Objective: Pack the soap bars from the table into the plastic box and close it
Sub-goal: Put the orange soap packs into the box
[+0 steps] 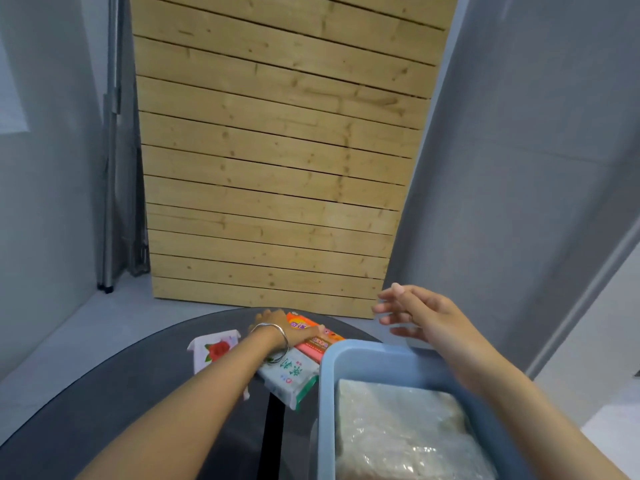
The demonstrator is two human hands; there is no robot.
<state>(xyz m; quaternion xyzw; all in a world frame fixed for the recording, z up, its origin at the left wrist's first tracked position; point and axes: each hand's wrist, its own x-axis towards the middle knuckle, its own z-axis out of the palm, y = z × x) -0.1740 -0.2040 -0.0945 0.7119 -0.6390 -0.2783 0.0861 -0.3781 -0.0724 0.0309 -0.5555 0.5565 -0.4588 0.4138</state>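
A light blue plastic box (327, 375) stands at the lower right of the dark round table (104, 410), with a clear-wrapped pale block (398, 427) inside. Left of the box lie several wrapped soap bars: an orange and pink one (318, 337), a white and green one (291, 379) and a white one with a red rose (214, 348). My left hand (284, 329), with a silver bracelet on the wrist, rests on the orange and pink bar with its fingers around it. My right hand (415, 313) hovers above the box's far edge, fingers spread, holding nothing.
A slatted wooden panel (277, 168) leans against the grey wall behind the table. Folded metal poles (114, 202) stand at the left. The table's far edge curves just beyond the soap bars. No lid for the box is in view.
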